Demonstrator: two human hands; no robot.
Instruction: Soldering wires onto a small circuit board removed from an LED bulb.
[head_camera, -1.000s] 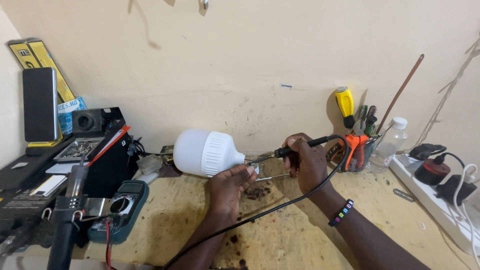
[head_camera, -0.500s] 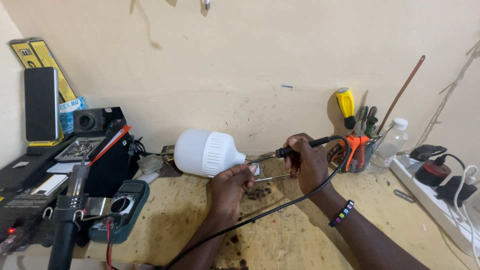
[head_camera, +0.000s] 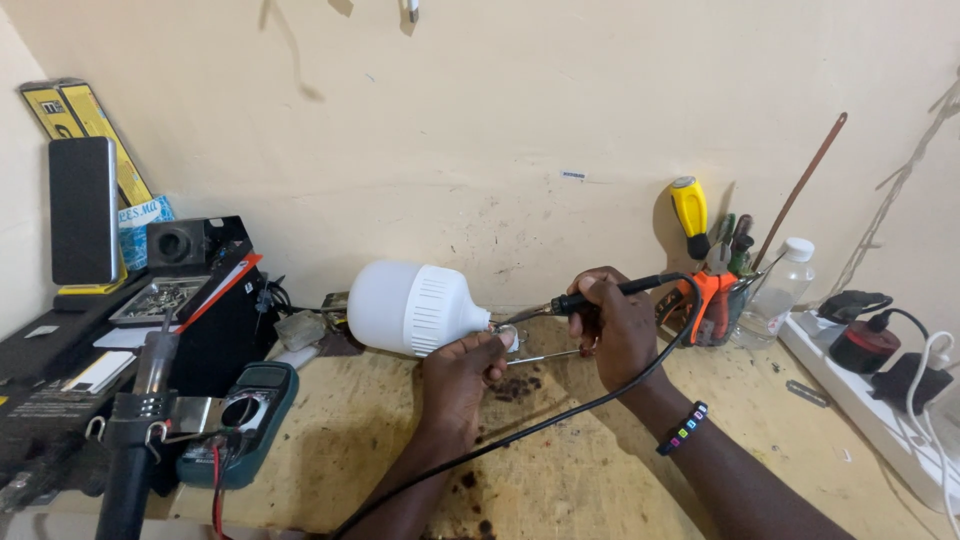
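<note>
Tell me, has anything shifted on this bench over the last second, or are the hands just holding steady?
Nothing visibly changed. The left hand keeps its grip on the neck of the white bulb, lying on its side. The right hand keeps the soldering iron tip at the bulb's base, with a thin metal rod under it. The multimeter, tool cup and power strip lie as before.

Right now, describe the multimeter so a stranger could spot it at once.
Start at the wooden workbench and look to its left edge, beside the black equipment stack. The multimeter lies there flat, left of the left hand: the only teal-cased device, with a round dial.
</note>
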